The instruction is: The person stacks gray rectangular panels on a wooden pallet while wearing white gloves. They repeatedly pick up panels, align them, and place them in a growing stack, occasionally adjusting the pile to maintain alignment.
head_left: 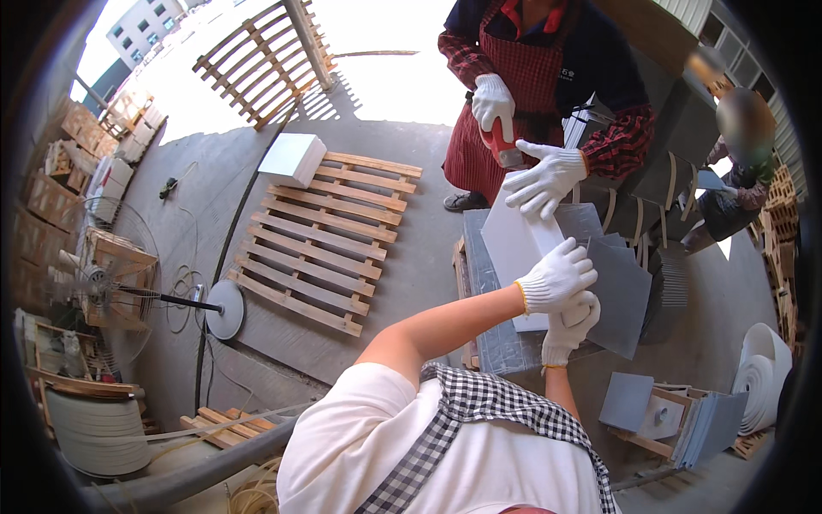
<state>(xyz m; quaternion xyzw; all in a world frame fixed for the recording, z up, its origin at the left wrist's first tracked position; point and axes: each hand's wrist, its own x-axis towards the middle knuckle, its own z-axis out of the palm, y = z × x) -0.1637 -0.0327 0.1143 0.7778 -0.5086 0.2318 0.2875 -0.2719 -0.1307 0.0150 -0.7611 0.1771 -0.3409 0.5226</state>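
Note:
A long white package (518,244), which looks like a stack or block in white sheeting, lies on a grey plastic-wrapped stack (501,330). Both my hands wear white knitted gloves. At the near end of the package, my left hand (558,278) has its fingers bent over the right edge. Just below it, my right hand (572,327) is closed, partly covered by the left; what it grips is hidden. Across from me a co-worker lays a gloved hand (548,178) on the far end and holds a red-handled tape dispenser (501,146) there in the other.
Grey sheets (618,291) lie right of the package. A wooden pallet (321,240) on the floor at left bears a white stack (293,160). Further left stands a fan (98,287). Grey panels (629,401) and a white foam roll (762,381) are at lower right.

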